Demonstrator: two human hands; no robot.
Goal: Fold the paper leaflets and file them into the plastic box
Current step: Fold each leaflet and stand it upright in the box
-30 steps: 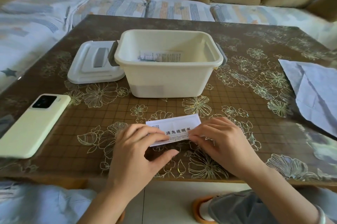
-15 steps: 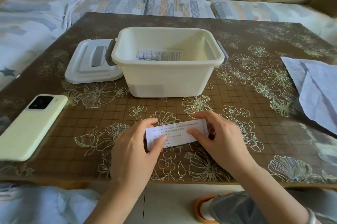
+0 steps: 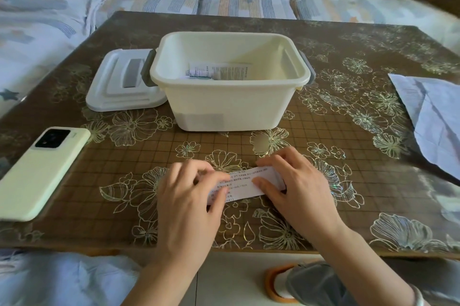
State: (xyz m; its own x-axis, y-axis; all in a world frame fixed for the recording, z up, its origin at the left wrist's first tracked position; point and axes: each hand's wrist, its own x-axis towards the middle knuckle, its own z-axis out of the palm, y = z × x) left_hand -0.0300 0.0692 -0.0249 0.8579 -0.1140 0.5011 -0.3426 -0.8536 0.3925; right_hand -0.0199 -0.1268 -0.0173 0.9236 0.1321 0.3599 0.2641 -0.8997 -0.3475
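Observation:
A small white printed leaflet (image 3: 245,185), folded to a narrow strip, lies on the table near its front edge. My left hand (image 3: 188,196) covers its left end, with fingers curled over the paper and the thumb against it. My right hand (image 3: 296,191) holds the right end, fingers above and thumb on the sheet. Behind them stands the cream plastic box (image 3: 230,104), open, with folded leaflets (image 3: 219,71) lying inside. A larger unfolded leaflet (image 3: 433,116) lies at the table's right edge.
The box's white lid (image 3: 124,81) lies left of the box. A pale green phone (image 3: 37,173) rests face down at the front left. The brown flowered table (image 3: 323,146) is ringed by a sofa with striped cushions (image 3: 224,2).
The leaflet was turned over from its title side to a side of small print. My left hand has slid further over its left end, and both hands have closed in on the strip.

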